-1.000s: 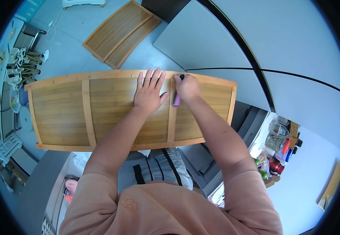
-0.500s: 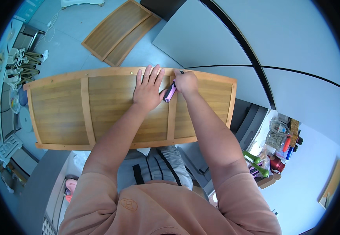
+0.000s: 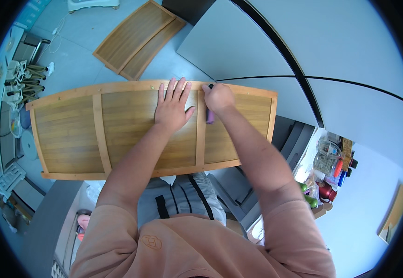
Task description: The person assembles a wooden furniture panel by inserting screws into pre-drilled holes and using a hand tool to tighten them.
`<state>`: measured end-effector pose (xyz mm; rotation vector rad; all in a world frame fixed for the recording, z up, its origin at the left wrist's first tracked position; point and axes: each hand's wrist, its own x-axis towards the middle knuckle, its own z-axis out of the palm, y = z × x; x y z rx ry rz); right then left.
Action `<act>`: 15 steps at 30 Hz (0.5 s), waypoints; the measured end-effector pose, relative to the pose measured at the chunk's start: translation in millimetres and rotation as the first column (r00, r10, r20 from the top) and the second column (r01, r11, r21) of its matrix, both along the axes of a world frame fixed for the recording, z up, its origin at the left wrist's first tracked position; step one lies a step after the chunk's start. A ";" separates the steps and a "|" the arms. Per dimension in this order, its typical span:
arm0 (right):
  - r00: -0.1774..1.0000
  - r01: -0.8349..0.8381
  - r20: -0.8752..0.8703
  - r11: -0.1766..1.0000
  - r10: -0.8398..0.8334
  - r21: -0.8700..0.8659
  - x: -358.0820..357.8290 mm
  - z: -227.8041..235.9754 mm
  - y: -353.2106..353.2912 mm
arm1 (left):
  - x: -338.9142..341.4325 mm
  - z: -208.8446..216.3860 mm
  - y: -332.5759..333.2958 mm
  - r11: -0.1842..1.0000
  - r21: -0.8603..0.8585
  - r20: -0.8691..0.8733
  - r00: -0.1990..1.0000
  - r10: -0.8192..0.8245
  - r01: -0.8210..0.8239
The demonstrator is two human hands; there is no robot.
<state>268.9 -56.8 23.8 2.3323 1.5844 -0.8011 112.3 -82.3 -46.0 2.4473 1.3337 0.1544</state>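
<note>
A long wooden panel (image 3: 141, 153) with pale frame strips and darker inset boards lies flat in front of me, across my lap. My left hand (image 3: 172, 109) rests flat on it, fingers spread, the fingertips on the far rail. To its right my right hand (image 3: 219, 98) is closed around a purple-and-black handled tool (image 3: 210, 116) at the far rail, beside a crosspiece (image 3: 201, 129). Most of the tool is hidden by the fist, so its exact kind and its tip cannot be made out. Small brass-coloured fittings (image 3: 153, 87) dot the far rail.
Two more wooden panels (image 3: 134, 41) lie overlapping on the floor beyond. White cabinet doors (image 3: 238, 41) stand at the far right. Jars and bottles (image 3: 329, 162) crowd a surface on the right. Folded stools (image 3: 27, 76) stand at the left.
My right hand has turned the tool: its handle slanted toward my left hand before and now points back toward me. My left hand stays flat on the panel.
</note>
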 end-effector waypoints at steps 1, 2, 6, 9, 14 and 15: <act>0.920 0.386 -0.069 0.922 -0.385 0.003 1.2 -6.6 -4.8 | 4.5 2.0 -1.8 1.000 -0.003 0.002 1.000 -0.014 0.014; 0.802 0.566 -0.167 0.819 -0.573 -0.094 8.1 -15.5 -3.4 | 9.2 3.7 -2.2 1.000 -0.005 0.009 1.000 -0.018 0.018; 0.997 0.005 0.077 0.998 0.000 -0.064 1.8 -4.4 1.7 | -1.2 -0.3 -1.2 1.000 -0.010 -0.009 1.000 -0.011 0.011; 0.635 -0.750 0.234 0.660 0.737 -0.045 46.7 -5.5 1.7 | 3.8 -3.1 -2.8 1.000 0.011 0.024 1.000 -0.007 0.006; 0.457 -0.876 0.236 0.479 0.858 -0.045 44.3 0.5 9.2 | 1.3 -3.0 -1.4 1.000 0.006 0.020 1.000 -0.002 0.002; 0.786 -0.609 0.153 0.793 0.598 0.026 27.4 -2.7 -0.9 | -3.2 -4.2 -1.5 1.000 0.005 0.010 1.000 0.002 -0.002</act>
